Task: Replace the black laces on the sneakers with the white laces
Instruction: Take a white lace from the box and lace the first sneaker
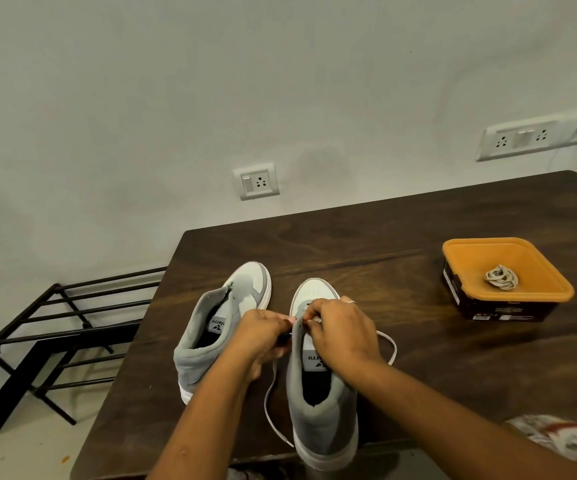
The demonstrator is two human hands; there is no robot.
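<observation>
- Your right hand (342, 336) pinches the white lace (265, 403) at the toe-end eyelets of the right sneaker (321, 420). Your left hand (263, 336) curls in tight beside it and seems to grip the lace's other run.
- That sneaker stands near you, toe pointing far, with loose lace trailing down both sides onto the surface (418, 358).
- You look to be early in threading this shoe. Next, feed a tip through the following eyelet and pull both runs even.
- Just to its left, the left sneaker (211, 337) shows no lace yet.
- Far right, an orange container (460, 247) holds a bundled lace (501, 277), likely for that shoe.
</observation>
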